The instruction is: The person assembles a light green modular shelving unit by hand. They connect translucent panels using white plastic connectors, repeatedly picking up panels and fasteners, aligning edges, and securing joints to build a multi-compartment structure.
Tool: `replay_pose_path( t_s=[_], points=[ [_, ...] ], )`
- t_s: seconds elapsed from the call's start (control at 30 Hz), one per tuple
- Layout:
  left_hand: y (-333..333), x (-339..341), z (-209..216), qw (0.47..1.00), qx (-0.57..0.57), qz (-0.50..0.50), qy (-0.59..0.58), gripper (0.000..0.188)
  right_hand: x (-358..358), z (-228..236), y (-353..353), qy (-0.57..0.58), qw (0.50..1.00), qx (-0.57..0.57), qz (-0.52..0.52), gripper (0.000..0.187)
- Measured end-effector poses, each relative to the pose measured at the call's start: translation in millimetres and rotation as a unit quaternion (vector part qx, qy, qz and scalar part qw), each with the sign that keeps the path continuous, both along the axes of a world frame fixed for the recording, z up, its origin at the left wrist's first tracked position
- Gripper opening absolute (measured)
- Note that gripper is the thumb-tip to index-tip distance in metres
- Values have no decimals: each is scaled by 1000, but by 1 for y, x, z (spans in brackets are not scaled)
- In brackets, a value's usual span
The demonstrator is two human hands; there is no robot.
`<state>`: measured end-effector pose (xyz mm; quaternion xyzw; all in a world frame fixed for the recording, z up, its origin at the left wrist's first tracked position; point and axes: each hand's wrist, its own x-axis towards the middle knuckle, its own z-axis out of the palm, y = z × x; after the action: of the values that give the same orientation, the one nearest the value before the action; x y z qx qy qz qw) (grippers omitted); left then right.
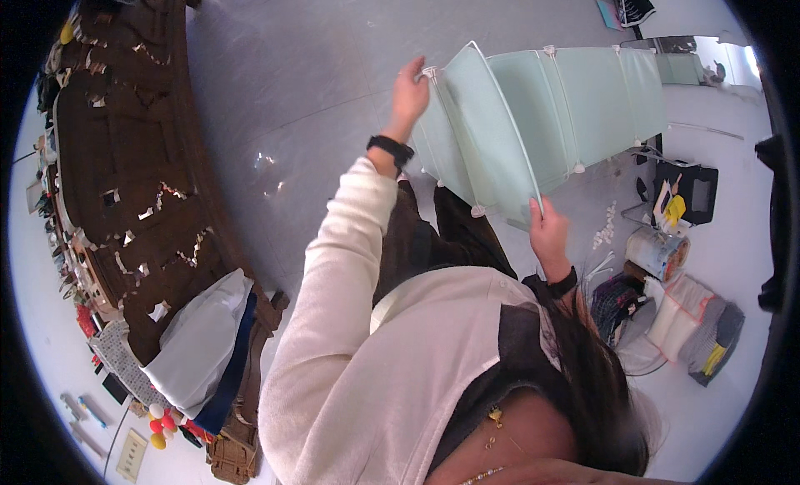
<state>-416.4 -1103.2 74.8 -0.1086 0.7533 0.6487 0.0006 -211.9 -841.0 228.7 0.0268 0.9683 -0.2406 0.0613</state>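
Note:
A pale green panel structure [604, 97] with wire edges and white corner connectors extends in front of me toward the far right. One loose-looking green panel [493, 122] stands tilted across its near left end. My right hand [550, 233] is closed around the lower edge of that tilted panel, thumb along the rim. At the far left corner, my left hand [409, 97] has its fingers closed on or against a white corner connector [429, 72]. Dark wristbands circle both wrists, and a white sleeve covers my left arm. The panel partly hides the compartments behind it.
Small white connectors [606, 227] lie scattered on the floor at right, near bundled bags [683, 318] and a dark chair [696, 189]. A large dark wooden piece of furniture [158, 185] fills the left, with white cloth [200, 343] over its near end.

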Motion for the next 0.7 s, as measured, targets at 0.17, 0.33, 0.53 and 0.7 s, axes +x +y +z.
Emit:
replay_pose_path(
  t_s=[0.17, 0.33, 0.53, 0.7],
  points=[
    [-6, -28, -60, 992, -84, -92, -37, 55, -3, -14, -17, -10, 1000, 10, -14, 26],
    [4, -35, -70, 978, -107, -159, -79, 53, -7, -17, -26, 13, 1000, 13, -9, 24],
    [3, -35, -71, 980, -120, -144, -72, 48, -4, -17, -31, -9, 1000, 13, -20, 23],
    [8, -30, -56, 975, -168, -125, -77, 45, -1, -23, -32, 0, 1000, 23, -6, 22]
  ],
)
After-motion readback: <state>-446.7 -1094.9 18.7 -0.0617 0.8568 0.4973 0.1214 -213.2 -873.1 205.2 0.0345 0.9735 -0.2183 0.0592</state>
